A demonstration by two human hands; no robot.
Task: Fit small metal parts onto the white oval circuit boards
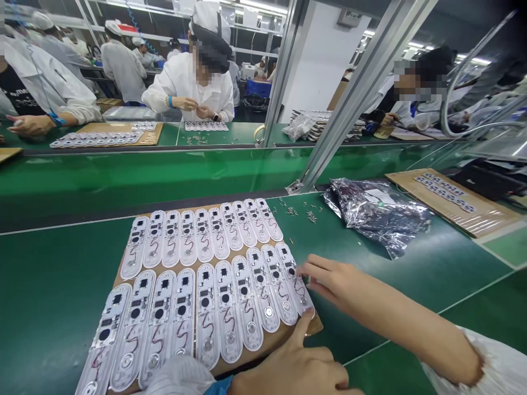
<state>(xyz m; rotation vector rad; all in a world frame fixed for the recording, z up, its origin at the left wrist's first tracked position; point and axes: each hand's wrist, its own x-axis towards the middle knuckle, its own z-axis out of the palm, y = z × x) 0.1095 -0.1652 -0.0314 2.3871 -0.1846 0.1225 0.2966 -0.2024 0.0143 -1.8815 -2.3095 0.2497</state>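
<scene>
Two rows of white oval housings [224, 312] with black parts, thin red wires and round metal discs lie on a brown cardboard sheet [272, 344]. My left hand [294, 359] is at the bottom, its index finger stretched to the lower end of the rightmost front housing [300, 291]; the other fingers are curled. From the right, my right hand [329, 277] reaches to the upper part of that same housing, its fingertips close together at the edge. Whatever sits between those fingertips is too small to make out.
Small metal pieces [312, 216] are scattered behind the board. A shiny plastic bag [376, 211] lies to the right, with another cardboard sheet [486, 214] beyond. A metal post [349, 93] rises behind the table. Across the green divider, a person [206, 82] works.
</scene>
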